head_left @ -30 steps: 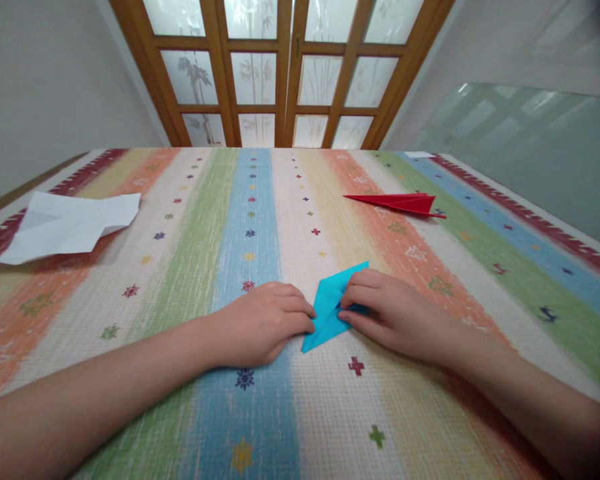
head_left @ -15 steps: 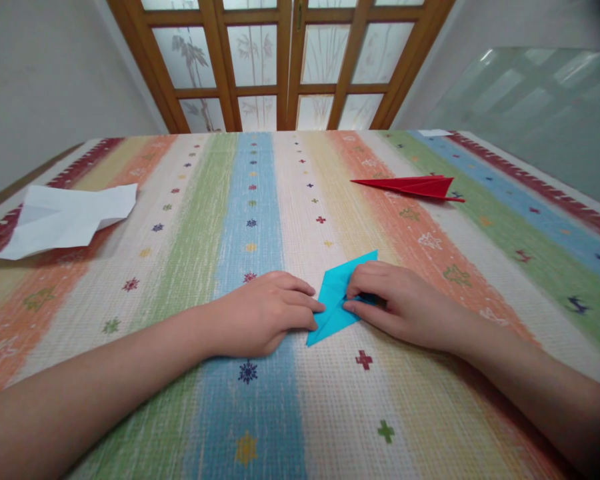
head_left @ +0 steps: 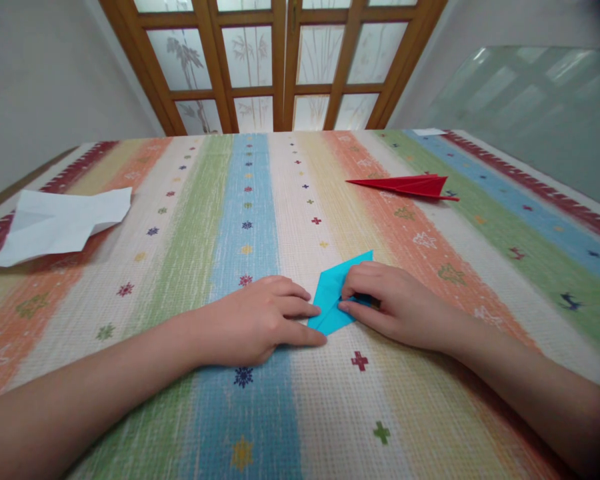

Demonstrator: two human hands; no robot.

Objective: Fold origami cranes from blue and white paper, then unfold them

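Note:
A folded sheet of bright blue paper (head_left: pixel 329 285) lies aslant on the striped tablecloth, between my two hands. My left hand (head_left: pixel 267 317) rests flat at its left edge, fingers stretched out and apart. One fingertip touches the paper, and the thumb lies along the lower left corner, covering the tip. From the right, my right hand (head_left: pixel 393 300) is closed in a pinch on a fold near the paper's middle. Its fingers hide the paper's right part.
Beyond my right hand lies a folded red paper piece (head_left: pixel 410 186) with a long point to the left. A creased white sheet (head_left: pixel 60 223) is at the far left. A small white piece (head_left: pixel 429 132) sits at the far edge, before wooden glazed doors (head_left: pixel 285 67).
My left thumb has moved down and out over the paper's lower left corner, spreading from the fingers. My right hand keeps its pinch. The whole view has shifted slightly.

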